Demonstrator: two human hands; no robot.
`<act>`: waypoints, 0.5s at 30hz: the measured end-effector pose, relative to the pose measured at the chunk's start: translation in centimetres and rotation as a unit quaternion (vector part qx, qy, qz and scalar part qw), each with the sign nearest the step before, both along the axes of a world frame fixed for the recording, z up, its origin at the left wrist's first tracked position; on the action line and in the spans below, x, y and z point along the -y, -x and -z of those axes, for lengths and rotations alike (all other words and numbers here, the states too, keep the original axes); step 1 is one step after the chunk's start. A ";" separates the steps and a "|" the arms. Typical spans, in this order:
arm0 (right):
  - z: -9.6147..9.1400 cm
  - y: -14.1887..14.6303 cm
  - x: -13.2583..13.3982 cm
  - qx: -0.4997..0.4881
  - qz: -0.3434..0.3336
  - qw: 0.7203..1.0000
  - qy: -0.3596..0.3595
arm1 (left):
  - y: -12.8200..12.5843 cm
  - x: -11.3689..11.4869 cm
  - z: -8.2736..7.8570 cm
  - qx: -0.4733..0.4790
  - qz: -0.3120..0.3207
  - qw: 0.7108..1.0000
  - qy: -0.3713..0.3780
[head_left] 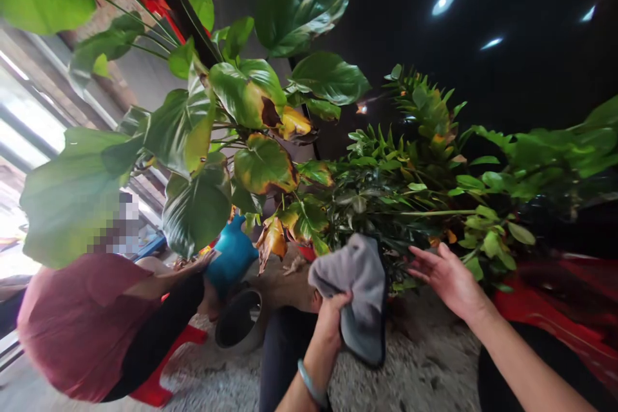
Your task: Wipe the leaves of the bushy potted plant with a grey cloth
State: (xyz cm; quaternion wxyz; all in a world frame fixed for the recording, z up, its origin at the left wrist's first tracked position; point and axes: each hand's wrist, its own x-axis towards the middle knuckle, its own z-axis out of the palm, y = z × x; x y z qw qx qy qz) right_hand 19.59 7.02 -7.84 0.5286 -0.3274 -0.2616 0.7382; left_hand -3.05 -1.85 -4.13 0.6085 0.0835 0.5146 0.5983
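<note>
A grey cloth (360,296) with a dark edge hangs in my left hand (329,322), whose fingers are closed round it. My right hand (449,277) is held out with its fingers apart and nothing in it. Just beyond its fingertips are the dark green leaves (396,232) of a low plant; I cannot tell whether they touch. Over on the left, a taller plant spreads broad leaves (265,164), some with yellow and brown edges.
At the left, a person in a red shirt (82,328) sits on a red stool (154,393), near a blue object (234,254). A dark bucket (239,318) stands on the rough floor. Something red (555,309) lies at the right. Behind the plants is a dark, shiny wall (386,26).
</note>
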 end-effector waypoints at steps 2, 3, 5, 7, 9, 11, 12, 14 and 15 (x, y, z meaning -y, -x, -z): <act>-0.2 0.0 0.2 0.004 0.003 1.000 -0.006 | 0.5 1.8 0.6 -0.004 0.021 1.000 -0.014; -0.3 0.1 0.3 0.001 0.001 1.000 -0.013 | 1.1 1.8 -0.1 -0.011 0.020 0.999 -0.037; -0.3 0.4 0.4 -0.011 0.000 1.000 -0.024 | 2.4 0.3 -3.0 -0.032 -0.012 0.994 -0.100; -0.2 0.9 0.3 -0.020 0.002 0.999 -0.026 | 3.4 -2.7 -6.4 -0.032 -0.078 0.982 -0.167; 0.0 1.4 0.3 -0.024 -0.002 0.999 -0.022 | 3.5 -5.7 -8.4 -0.015 -0.128 0.973 -0.193; 0.2 1.8 0.2 -0.023 -0.015 0.999 -0.018 | 2.7 -7.1 -7.9 0.009 -0.139 0.978 -0.156; 0.2 1.9 0.2 -0.021 -0.019 0.999 -0.016 | 2.0 -7.0 -6.8 0.022 -0.130 0.984 -0.120; 0.2 2.0 0.3 -0.015 -0.020 1.000 -0.013 | 0.5 -5.0 -3.3 0.053 -0.093 0.994 -0.039; 0.2 1.9 0.3 -0.011 -0.016 1.000 -0.011 | -0.1 -3.5 -1.4 0.070 -0.075 0.995 -0.009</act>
